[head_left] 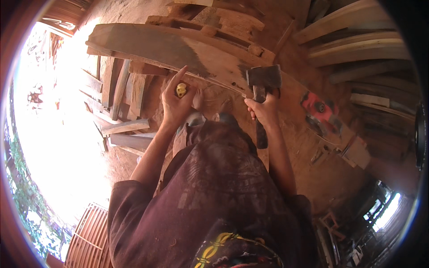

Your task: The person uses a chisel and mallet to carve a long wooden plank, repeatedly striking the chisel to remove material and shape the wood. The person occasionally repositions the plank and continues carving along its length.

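Note:
In my right hand [266, 109] is a hammer [264, 77] with a dark, blocky head. My fingers wrap its handle just below the head, and the dark end of the handle points back toward me. My left hand [174, 100] is closed round a small tool with a rounded yellow end [181, 90], seen end-on; its lower part is hidden. The left index finger sticks out forward, off the grip. Both hands are at the near edge of a long wooden board [152, 42], which has small dark holes near the hammer.
A red and black power tool [319, 107] rests to the right of the board. Stacked planks [362, 51] fill the far right, and offcuts [127, 127] lie at the left. My feet are on reddish, dusty ground [308, 178]. A slatted round piece [89, 236] stands at lower left.

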Tool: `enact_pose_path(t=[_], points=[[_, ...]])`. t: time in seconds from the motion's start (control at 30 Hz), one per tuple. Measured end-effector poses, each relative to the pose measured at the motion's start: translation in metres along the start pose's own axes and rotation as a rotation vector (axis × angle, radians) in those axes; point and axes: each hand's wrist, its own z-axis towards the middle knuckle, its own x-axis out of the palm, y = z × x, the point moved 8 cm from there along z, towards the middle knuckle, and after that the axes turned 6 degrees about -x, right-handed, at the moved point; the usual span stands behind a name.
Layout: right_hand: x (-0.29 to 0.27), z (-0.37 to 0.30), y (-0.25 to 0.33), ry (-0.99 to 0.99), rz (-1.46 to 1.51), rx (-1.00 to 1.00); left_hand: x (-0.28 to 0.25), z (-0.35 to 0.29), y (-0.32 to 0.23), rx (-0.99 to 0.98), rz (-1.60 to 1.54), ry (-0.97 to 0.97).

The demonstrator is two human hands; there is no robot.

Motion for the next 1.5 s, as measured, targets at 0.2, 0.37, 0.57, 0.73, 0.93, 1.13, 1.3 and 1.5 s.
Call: enact_pose_path(t=[0.2, 0.37, 0.57, 0.73, 0.93, 1.13, 1.3, 1.5], points=[[0.0, 0.003, -0.003, 0.005, 0.025, -0.007, 0.019, -0.013, -0.098, 0.476, 0.011, 0.128], [-0.004, 0.01, 0.008, -0.03, 0.092, -0.214, 0.095, -0.057, -0.129, 0.888, 0.116, 0.435], [-0.015, 0.029, -0.046, -0.078, 0.427, -0.199, 0.123, -0.071, -0.128, 0.998, 0.083, 0.539], [-0.016, 0.016, -0.046, -0.09, 0.404, -0.28, 0.13, -0.063, -0.133, 1.074, 0.012, 0.483], [-0.005, -0.005, -0.003, -0.001, 0.04, -0.309, 0.134, -0.044, -0.12, 0.985, 0.025, 0.445], [-0.018, -0.029, -0.002, -0.183, 0.141, -0.175, 0.14, -0.031, -0.113, 0.881, 0.071, 0.448], [-0.093, -0.111, 0.064, -0.629, -0.108, -0.393, 0.143, -0.024, -0.118, 0.806, 0.059, 0.461], [-0.071, -0.107, 0.012, -0.455, -0.645, -0.587, 0.166, -0.032, -0.097, 0.877, 0.241, 0.628]])
